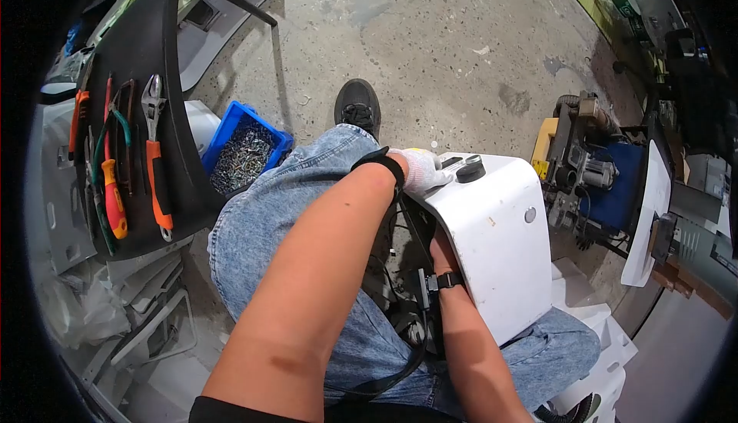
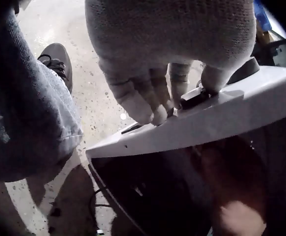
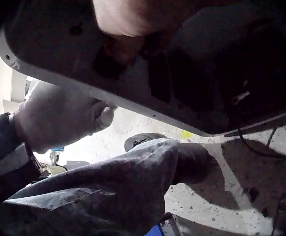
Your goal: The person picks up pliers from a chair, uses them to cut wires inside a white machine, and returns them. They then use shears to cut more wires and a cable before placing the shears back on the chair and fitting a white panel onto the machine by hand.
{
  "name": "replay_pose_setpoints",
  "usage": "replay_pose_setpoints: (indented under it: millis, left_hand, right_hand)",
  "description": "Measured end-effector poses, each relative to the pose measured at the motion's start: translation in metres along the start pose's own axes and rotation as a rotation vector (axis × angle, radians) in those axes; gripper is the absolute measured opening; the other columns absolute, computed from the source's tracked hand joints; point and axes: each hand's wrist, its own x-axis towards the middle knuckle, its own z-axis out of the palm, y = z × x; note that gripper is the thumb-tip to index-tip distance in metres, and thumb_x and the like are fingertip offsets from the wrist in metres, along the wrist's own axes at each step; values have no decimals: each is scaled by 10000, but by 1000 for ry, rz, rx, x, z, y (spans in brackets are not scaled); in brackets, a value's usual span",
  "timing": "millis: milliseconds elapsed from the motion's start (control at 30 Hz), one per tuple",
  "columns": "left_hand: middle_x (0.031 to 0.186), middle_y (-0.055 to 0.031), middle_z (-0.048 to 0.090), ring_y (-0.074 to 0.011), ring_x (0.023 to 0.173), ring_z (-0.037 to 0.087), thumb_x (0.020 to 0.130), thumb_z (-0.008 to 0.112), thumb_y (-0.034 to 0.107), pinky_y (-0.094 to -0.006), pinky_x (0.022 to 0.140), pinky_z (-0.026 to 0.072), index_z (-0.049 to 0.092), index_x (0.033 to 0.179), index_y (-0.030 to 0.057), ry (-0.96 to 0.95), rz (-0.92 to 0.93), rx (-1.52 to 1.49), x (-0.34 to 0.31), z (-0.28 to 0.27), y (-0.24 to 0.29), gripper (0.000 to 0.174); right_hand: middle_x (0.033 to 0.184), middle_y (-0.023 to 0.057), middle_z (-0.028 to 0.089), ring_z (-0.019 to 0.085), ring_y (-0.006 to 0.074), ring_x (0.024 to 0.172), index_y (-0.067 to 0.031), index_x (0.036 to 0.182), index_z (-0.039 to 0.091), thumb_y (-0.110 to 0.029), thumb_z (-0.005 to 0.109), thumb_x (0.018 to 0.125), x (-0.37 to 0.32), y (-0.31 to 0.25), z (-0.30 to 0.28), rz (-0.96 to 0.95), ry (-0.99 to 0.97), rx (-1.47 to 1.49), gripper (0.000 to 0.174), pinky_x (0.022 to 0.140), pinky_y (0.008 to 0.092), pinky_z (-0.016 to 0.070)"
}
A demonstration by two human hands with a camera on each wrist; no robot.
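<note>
A white housing (image 1: 503, 231) leans across the person's lap, with a black knob (image 1: 470, 171) on its top end. The gloved left hand (image 1: 420, 171) is over that end; in the left wrist view its thumb and fingers (image 2: 158, 115) come down on both sides of a small black part (image 2: 194, 98) set in the panel, beside the knob (image 2: 245, 70). The bare right hand (image 3: 133, 22) reaches inside the hollow housing, under the same end. Its fingers are in shadow against the dark inner face, and what they touch cannot be made out.
Pliers, a screwdriver (image 1: 115, 200) and an adjustable wrench (image 1: 156, 161) lie on a black surface (image 1: 134, 115) at left. Beside it stands a blue bin (image 1: 283, 146) of screws. Machine parts (image 1: 592, 169) stand at right. A cable (image 1: 400, 381) hangs near the right forearm.
</note>
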Motion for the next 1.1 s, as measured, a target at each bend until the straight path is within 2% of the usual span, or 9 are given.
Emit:
replay_pose_setpoints:
  millis: [100,167,200,400,467,700,767,900,1100]
  left_hand:
    - [1069,-179,587,-323,1027,540,874,386,460,-370,861,410,535,1126,22,46,24,63,2,6,1,527]
    - [1072,-190,581,-332,1030,535,883,374,442,-379,864,408,541,1106,16,56,40,113,4,8,4,510]
    - [1075,-202,575,-342,1034,530,891,361,425,-389,866,407,548,1086,10,73,56,165,5,10,5,495]
    - [1047,-233,575,-358,1012,537,891,360,379,-397,855,415,534,1076,-19,81,81,202,16,18,-2,472]
    - [1060,-237,568,-360,1027,527,892,354,378,-394,863,411,516,1092,-28,124,78,182,14,19,-1,481]
    - [1118,-240,537,-363,1070,498,902,329,357,-418,891,383,473,1143,-13,43,41,228,20,17,3,465]
    - [1119,-237,538,-362,1072,497,903,325,352,-416,892,384,475,1142,-11,29,38,235,21,14,5,460]
    - [1125,-221,542,-354,1075,501,900,333,344,-409,893,389,479,1149,7,32,47,209,14,11,12,444]
    - [1142,-205,538,-340,1086,498,904,318,370,-409,907,379,482,1164,30,94,76,223,11,14,8,459]
  right_hand:
    - [972,223,579,538,380,889,3,987,600,-150,517,798,0,-2,-2,-49,67,-21,257,812,447,423]
    - [1187,169,528,501,294,1071,-8,1198,501,-249,392,925,14,-29,-33,227,-410,-143,381,928,350,362]
    - [1187,169,528,501,294,1071,-8,1198,501,-249,392,925,11,-26,-32,232,-414,-144,381,928,350,362]
    - [1239,166,488,469,292,1122,-19,1238,464,-275,400,920,4,-11,-17,119,-401,-329,413,961,356,328]
    - [1241,160,487,468,298,1120,-21,1236,465,-279,406,915,12,-28,-30,237,-365,-155,416,969,363,319]
    - [1233,157,495,467,301,1123,-24,1221,481,-276,456,894,13,-32,-32,208,-269,-181,414,957,369,339]
    - [1205,162,515,474,305,1113,-21,1207,495,-252,489,879,5,-12,-9,-96,178,-97,401,944,372,353]
    - [1172,169,536,483,301,1103,-17,1192,508,-228,504,871,7,-9,-5,-145,175,-218,385,938,377,359]
    - [1198,156,525,504,296,1066,-2,1202,492,-276,421,920,10,-2,-2,71,-89,79,399,928,355,359]
